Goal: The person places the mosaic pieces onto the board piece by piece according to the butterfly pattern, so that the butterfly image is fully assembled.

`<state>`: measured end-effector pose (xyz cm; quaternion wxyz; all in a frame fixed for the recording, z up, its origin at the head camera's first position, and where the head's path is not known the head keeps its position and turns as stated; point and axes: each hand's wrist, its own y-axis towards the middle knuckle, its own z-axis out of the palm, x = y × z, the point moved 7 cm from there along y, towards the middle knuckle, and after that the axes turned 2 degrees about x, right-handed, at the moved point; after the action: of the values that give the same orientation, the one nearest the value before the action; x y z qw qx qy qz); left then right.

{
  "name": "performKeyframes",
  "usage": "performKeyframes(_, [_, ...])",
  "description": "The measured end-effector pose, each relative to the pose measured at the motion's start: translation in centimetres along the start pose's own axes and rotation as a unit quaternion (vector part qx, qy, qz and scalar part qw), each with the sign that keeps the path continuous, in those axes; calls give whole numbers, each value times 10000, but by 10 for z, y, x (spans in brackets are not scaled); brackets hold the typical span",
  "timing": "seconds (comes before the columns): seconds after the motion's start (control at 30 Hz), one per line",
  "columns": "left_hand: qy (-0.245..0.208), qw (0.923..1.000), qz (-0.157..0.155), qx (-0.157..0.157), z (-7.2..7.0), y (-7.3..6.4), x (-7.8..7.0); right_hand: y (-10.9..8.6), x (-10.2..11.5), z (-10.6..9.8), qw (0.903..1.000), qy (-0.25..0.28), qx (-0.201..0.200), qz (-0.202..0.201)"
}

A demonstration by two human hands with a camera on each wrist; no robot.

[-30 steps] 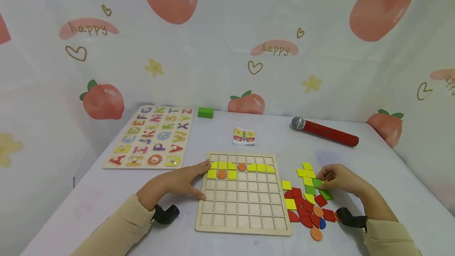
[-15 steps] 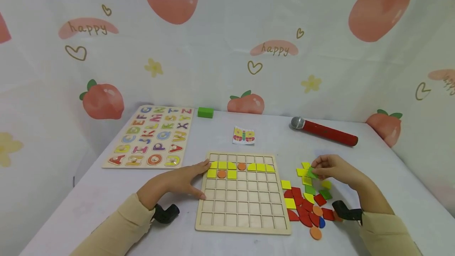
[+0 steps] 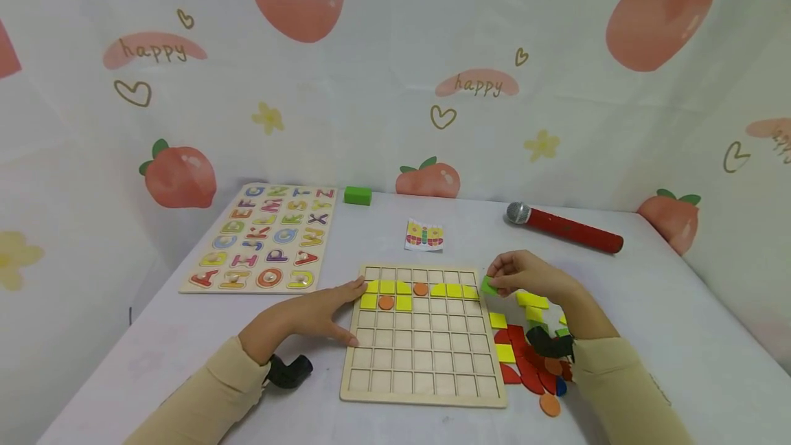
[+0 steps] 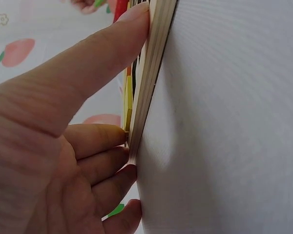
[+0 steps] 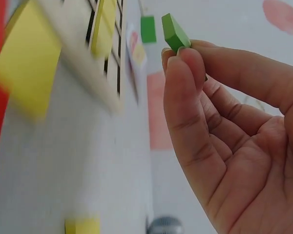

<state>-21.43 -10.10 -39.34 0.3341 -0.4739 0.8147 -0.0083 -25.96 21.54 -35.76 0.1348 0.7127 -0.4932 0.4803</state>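
Observation:
My right hand (image 3: 534, 280) pinches a green tile (image 5: 174, 33) between thumb and fingers, just off the right edge of a wooden grid board (image 3: 432, 362). Along the board's left edge rests my left hand (image 3: 309, 314), fingers stretched out; in the left wrist view its thumb (image 4: 107, 53) and fingertips touch the rim. Yellow tiles (image 3: 386, 288) and orange discs (image 3: 420, 289) sit in two of the board's upper rows. Beneath and beside my right forearm lies a loose pile of red tiles (image 3: 528, 373), yellow, green, orange and blue ones, partly hidden.
Behind the board lies a small butterfly picture card (image 3: 424, 236). A wooden alphabet puzzle (image 3: 204, 268) is at the left, a green block (image 3: 358, 196) near the back, and a red microphone (image 3: 568, 229) at the back right. A printed curtain (image 3: 346, 122) hangs behind the table.
My right hand has picked the green tile from the pile and carried it left to the board's right edge. My left hand has stayed in place.

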Motion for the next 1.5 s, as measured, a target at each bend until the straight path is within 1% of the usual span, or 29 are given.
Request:
performKeyframes(0.13, [-10, 10000, 4, -2, 0, 0, -1, 15, 14, 14, 9997, 23, 202, -149])
performKeyframes(0.37, [-51, 10000, -50, -17, -1, -1, -2, 38, 31, 41, 9988, -68, 454, -179])
performKeyframes(0.47, [-56, 10000, -36, -16, -1, -1, -1, 46, 38, 53, 9978, -115, 601, -269])
performKeyframes(0.6, [-100, 9999, -24, -9, 0, 0, 0, 56, 44, 67, 9971, -176, 705, -245])
performKeyframes(0.73, [-122, 9999, 10, -4, 1, 1, 0, 64, 45, 77, 9971, -273, 696, -133])
performKeyframes(0.8, [-124, 9999, 30, -4, 1, 1, 0, 65, 45, 80, 9972, -352, 652, -126])
performKeyframes(1.03, [5, 10000, 90, -3, 2, 1, 1, 65, 47, 84, 9942, -795, 479, -548])
performKeyframes(1.13, [56, 9999, 113, 11, 2, 2, 2, 66, 47, 85, 9925, -926, 462, -658])
performKeyframes(1.33, [38, 9999, 130, 20, 2, 1, 2, 67, 46, 86, 9921, -938, 476, -677])
performKeyframes(1.5, [9, 10000, 95, 11, 1, 1, 1, 67, 48, 86, 9926, -957, 460, -597])
